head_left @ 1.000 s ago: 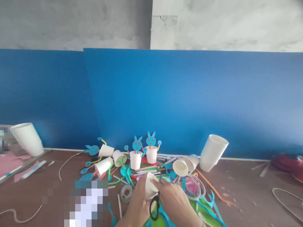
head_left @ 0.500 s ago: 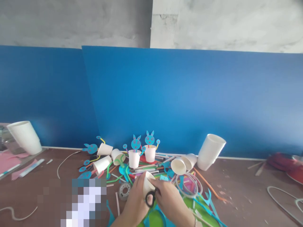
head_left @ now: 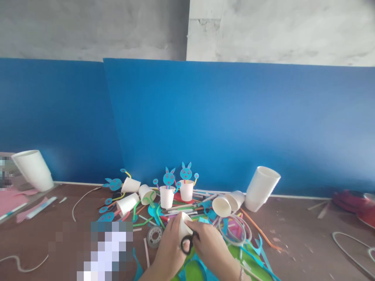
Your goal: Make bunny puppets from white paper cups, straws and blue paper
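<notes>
My left hand (head_left: 169, 246) is closed around a white paper cup (head_left: 184, 230), its mouth tilted up toward me. My right hand (head_left: 211, 244) grips a pair of black-handled scissors (head_left: 186, 246) against the cup's near side, one finger loop showing. The blades are hidden, so whether they pierce the cup cannot be made out. The right fingers also reach to the cup's rim. Behind my hands, two upright paper cups bear blue paper rabbit heads, one rabbit (head_left: 169, 178) left of the other rabbit (head_left: 186, 173). A roll of tape (head_left: 154, 236) lies beside my left hand.
Several tipped cups with blue rabbit pieces (head_left: 127, 204) lie to the left, among straws and pens. Stacked paper cups stand right (head_left: 261, 189) and far left (head_left: 33, 169). Tape rings (head_left: 234, 230), blue paper scraps and a green sheet (head_left: 252, 259) lie nearby. A blue panel (head_left: 222, 125) rises behind.
The whole view has shifted slightly. Both hands stay on the cup and scissors, with almost no change in their pose.
</notes>
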{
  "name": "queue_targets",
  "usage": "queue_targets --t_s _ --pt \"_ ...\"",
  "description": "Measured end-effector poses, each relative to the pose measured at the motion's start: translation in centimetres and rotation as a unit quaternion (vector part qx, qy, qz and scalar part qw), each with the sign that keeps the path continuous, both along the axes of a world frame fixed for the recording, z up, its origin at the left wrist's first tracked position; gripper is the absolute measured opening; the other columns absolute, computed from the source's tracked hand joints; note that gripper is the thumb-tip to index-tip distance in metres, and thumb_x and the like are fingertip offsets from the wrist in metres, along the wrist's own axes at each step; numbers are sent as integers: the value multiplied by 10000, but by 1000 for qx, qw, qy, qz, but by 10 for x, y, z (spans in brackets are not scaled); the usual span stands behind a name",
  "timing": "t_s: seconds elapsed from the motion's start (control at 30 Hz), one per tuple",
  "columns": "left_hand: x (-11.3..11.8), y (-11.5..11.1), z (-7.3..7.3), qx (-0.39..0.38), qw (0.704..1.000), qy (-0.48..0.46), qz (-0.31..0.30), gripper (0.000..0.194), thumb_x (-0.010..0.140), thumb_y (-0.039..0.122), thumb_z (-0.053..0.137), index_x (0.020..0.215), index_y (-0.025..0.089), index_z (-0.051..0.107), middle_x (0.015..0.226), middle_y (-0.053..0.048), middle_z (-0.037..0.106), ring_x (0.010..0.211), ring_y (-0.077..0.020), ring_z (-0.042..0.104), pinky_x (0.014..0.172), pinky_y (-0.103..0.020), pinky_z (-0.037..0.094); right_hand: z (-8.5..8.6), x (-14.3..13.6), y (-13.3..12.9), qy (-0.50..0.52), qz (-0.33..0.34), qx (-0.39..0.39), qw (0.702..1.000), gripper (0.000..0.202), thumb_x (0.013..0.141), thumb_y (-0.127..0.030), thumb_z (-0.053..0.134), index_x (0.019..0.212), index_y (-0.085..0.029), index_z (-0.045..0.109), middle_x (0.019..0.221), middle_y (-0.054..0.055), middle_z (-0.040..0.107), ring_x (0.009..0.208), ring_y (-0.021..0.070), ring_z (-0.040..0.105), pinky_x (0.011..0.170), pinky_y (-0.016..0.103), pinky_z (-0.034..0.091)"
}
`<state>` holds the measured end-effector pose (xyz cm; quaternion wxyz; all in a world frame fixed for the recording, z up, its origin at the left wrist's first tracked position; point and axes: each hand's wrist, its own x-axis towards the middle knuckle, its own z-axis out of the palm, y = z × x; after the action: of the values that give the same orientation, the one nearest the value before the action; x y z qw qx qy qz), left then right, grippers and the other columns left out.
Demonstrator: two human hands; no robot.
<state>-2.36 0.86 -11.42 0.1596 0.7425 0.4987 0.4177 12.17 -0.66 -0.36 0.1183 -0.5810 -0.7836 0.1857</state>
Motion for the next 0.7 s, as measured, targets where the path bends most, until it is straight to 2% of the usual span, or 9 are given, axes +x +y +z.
queue_targets --t_s 0.1,0.27,0.3,0.43,0.47,0.6,0.63,0.7 --pt "-2 0 -2 8 1000 -4 -7 769 685 183 562 1429 179 368 1381 -155 496 1282 -334 456 1041 -454 421 -2 -1 -1 -65 -15 35 997 515 778 -60 427 1211 -246 635 997 103 711 810 225 670 622 256 385" --pt "-1 3 1 -32 999 27 23 694 721 167 512 1402 106 398 1305 -182 547 1226 -322 509 1010 -455 451 -10 2 7 94 46 -20 994 483 728 -48 427 1103 -210 684 808 16 719 736 170 623 610 212 385" --pt "0 3 -1 -27 999 34 27 688 723 162 507 1401 109 402 1302 -179 551 1227 -321 507 1011 -459 449 -11 3 7 93 48 -18 994 493 724 -45 423 1111 -209 680 807 16 717 731 168 619 608 210 382" --pt "-1 3 -7 10 998 53 19 726 707 167 531 1418 140 385 1369 -164 509 1292 -325 443 1059 -460 400 -7 2 2 -30 1 31 999 541 754 -57 417 1222 -226 628 951 97 712 761 203 646 615 241 372" --pt "-1 3 -8 10 998 54 17 732 711 173 535 1424 146 375 1380 -163 500 1299 -324 435 1062 -458 395 -7 1 2 -35 -1 32 999 541 755 -59 420 1226 -227 625 958 101 712 766 205 648 618 241 372" --pt "-1 0 -2 -23 998 48 29 694 750 182 515 1428 147 370 1347 -172 527 1268 -327 472 1030 -463 424 -8 1 4 85 51 -9 995 465 735 -44 396 1062 -198 688 802 23 711 735 169 629 604 202 377" --pt "-1 0 -1 -27 998 47 32 694 746 173 511 1426 145 374 1342 -173 531 1262 -327 479 1025 -462 428 -9 2 5 96 58 -10 994 458 734 -41 389 1043 -196 690 789 14 708 735 166 628 600 198 377" --pt "-1 -2 0 -20 998 50 28 717 724 151 515 1427 149 374 1357 -167 521 1273 -326 467 1038 -459 415 -8 2 4 51 46 12 998 470 744 -46 402 1091 -207 675 844 32 714 759 178 639 606 207 377"
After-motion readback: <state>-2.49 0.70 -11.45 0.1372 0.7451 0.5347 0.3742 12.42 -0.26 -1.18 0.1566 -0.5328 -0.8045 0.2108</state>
